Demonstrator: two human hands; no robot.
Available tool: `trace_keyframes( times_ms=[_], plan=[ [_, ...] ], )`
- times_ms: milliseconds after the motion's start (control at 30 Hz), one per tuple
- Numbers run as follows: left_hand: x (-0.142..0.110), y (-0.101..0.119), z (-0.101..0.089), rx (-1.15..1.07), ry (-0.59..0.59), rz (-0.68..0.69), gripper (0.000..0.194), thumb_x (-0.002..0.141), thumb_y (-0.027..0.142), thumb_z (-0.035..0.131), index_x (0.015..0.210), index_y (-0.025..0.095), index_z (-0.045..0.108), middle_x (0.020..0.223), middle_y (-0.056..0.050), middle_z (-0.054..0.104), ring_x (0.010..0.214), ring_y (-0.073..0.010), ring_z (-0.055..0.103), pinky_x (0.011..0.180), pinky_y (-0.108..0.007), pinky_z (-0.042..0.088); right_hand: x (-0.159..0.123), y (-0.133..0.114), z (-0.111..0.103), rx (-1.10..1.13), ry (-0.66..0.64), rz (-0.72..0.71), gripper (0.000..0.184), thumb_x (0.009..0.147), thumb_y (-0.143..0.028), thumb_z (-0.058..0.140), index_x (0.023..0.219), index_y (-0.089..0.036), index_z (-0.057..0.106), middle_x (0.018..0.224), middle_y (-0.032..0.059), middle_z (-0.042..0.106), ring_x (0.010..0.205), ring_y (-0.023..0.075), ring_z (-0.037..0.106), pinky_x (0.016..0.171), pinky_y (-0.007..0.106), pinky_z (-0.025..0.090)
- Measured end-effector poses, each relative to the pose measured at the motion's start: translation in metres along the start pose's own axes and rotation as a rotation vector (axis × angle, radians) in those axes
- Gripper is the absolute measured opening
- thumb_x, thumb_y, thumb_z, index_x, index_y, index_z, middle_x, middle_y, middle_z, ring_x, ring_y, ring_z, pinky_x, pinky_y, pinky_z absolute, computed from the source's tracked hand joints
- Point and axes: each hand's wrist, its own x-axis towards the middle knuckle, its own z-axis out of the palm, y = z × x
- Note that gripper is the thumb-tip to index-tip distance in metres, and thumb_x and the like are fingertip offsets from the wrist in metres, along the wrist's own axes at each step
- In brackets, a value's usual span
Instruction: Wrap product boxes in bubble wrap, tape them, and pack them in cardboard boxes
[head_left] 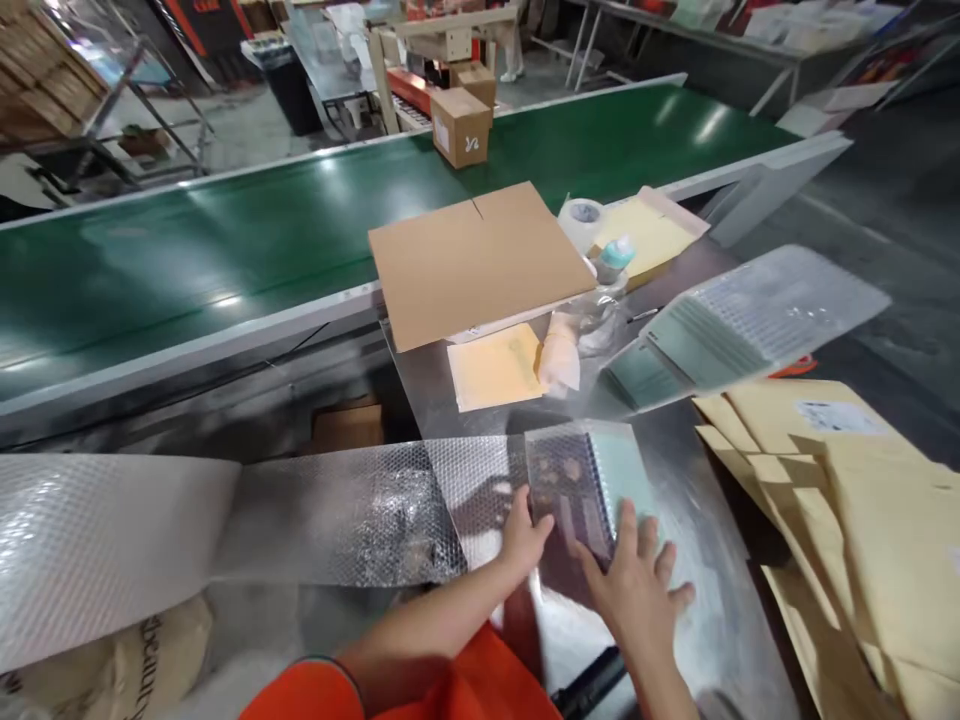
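A spiral-bound notebook (570,490) in what looks like a clear sleeve lies on the metal table, part dark and part mint green, with its coil down the middle. My left hand (523,532) grips its left edge, thumb on top and the other fingers mostly hidden. Spread fingers of my right hand (637,575) rest on the lower right of the notebook. From the left, a strip of bubble wrap (352,510) runs up to the notebook's left side; whether it passes underneath cannot be made out.
Padded envelopes (877,500) are heaped at the right, near a clear bag of green notebooks (697,345). Flat cardboard (480,260), a yellow envelope (495,370) and a tape roll (581,222) lie ahead. A green conveyor (300,220) carries a carton (460,127) beyond.
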Motion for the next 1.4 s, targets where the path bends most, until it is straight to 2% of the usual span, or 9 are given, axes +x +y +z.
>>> trace_keyframes(
  times_ms=[167, 367, 500, 700, 867, 1033, 1233, 1300, 1400],
  plan=[
    [0.001, -0.009, -0.024, 0.411, -0.038, 0.102, 0.052, 0.082, 0.017, 0.049, 0.135, 0.014, 0.05, 0.135, -0.016, 0.056, 0.127, -0.0262, 0.05, 0.111, -0.038, 0.034, -0.017, -0.025, 0.015, -0.08, 0.059, -0.114, 0.071, 0.091, -0.052, 0.026, 0.15, -0.012, 0.028, 0.153, 0.0269, 0.022, 0.139, 0.0518, 0.016, 0.1, 0.075, 0.019],
    [-0.023, -0.018, -0.063, 0.722, -0.053, 0.199, 0.06, 0.07, 0.011, 0.061, 0.129, 0.014, 0.058, 0.147, -0.018, 0.042, 0.129, -0.0377, 0.044, 0.111, -0.049, 0.032, -0.026, -0.042, 0.021, -0.075, 0.111, -0.121, 0.066, 0.093, -0.047, 0.022, 0.15, -0.013, 0.029, 0.154, 0.0278, 0.019, 0.141, 0.0498, 0.011, 0.099, 0.075, 0.019],
    [-0.027, -0.027, -0.113, 1.143, 0.099, 0.292, 0.066, 0.082, 0.022, 0.055, 0.146, 0.024, 0.039, 0.157, -0.014, 0.028, 0.14, -0.0428, 0.028, 0.111, -0.064, 0.024, -0.016, -0.029, 0.016, -0.016, 0.05, -0.081, 0.069, 0.09, -0.049, 0.027, 0.151, -0.017, 0.027, 0.155, 0.0244, 0.019, 0.142, 0.0479, 0.014, 0.099, 0.074, 0.021],
    [-0.011, -0.03, -0.193, 1.44, -0.001, 0.341, 0.089, 0.072, 0.027, 0.071, 0.147, 0.045, 0.028, 0.163, 0.0, 0.012, 0.145, -0.0487, -0.002, 0.103, -0.08, -0.007, 0.008, 0.007, 0.004, 0.106, -0.081, -0.048, 0.08, 0.084, -0.062, 0.03, 0.151, -0.02, 0.024, 0.157, 0.0204, 0.019, 0.142, 0.0455, 0.018, 0.099, 0.071, 0.028],
    [-0.021, -0.022, -0.167, 1.433, 0.003, 0.473, 0.075, 0.079, 0.02, 0.06, 0.149, 0.029, 0.033, 0.162, -0.009, 0.007, 0.148, -0.0407, 0.0, 0.11, -0.071, -0.009, 0.007, 0.002, -0.002, 0.104, -0.107, -0.035, 0.081, 0.083, -0.059, 0.029, 0.152, -0.016, 0.023, 0.158, 0.0203, 0.018, 0.142, 0.0454, 0.019, 0.101, 0.069, 0.027],
    [-0.037, -0.037, -0.123, 1.313, -0.503, 0.67, 0.068, 0.083, 0.04, 0.062, 0.146, 0.034, 0.037, 0.16, -0.006, 0.024, 0.149, -0.034, 0.01, 0.113, -0.067, -0.012, 0.008, 0.002, -0.004, 0.103, -0.106, -0.033, 0.078, 0.084, -0.056, 0.032, 0.152, -0.017, 0.023, 0.158, 0.02, 0.019, 0.143, 0.045, 0.018, 0.101, 0.07, 0.027],
    [-0.033, -0.041, -0.156, 1.331, -0.631, 0.745, 0.078, 0.08, 0.047, 0.064, 0.148, 0.035, 0.028, 0.16, -0.007, 0.023, 0.148, -0.0361, 0.013, 0.108, -0.075, -0.006, 0.019, 0.02, -0.005, 0.144, -0.151, -0.036, 0.08, 0.083, -0.055, 0.038, 0.152, -0.017, 0.022, 0.158, 0.0196, 0.019, 0.144, 0.0398, 0.021, 0.102, 0.065, 0.033],
    [-0.028, -0.037, -0.17, 1.344, -0.583, 0.734, 0.074, 0.084, 0.049, 0.059, 0.149, 0.033, 0.028, 0.161, -0.009, 0.021, 0.147, -0.0356, 0.017, 0.111, -0.072, 0.001, 0.014, 0.011, -0.004, 0.079, -0.132, -0.033, 0.077, 0.086, -0.051, 0.036, 0.153, -0.017, 0.021, 0.158, 0.0196, 0.018, 0.143, 0.0414, 0.02, 0.103, 0.065, 0.031],
    [-0.014, -0.027, -0.192, 1.407, -0.182, 0.516, 0.067, 0.09, 0.045, 0.051, 0.15, 0.031, 0.027, 0.162, -0.01, 0.012, 0.148, -0.0387, 0.011, 0.112, -0.07, 0.008, -0.002, -0.016, 0.001, -0.05, -0.064, -0.032, 0.069, 0.091, -0.045, 0.035, 0.153, -0.017, 0.021, 0.157, 0.021, 0.019, 0.141, 0.0457, 0.02, 0.101, 0.068, 0.03]
  ],
)
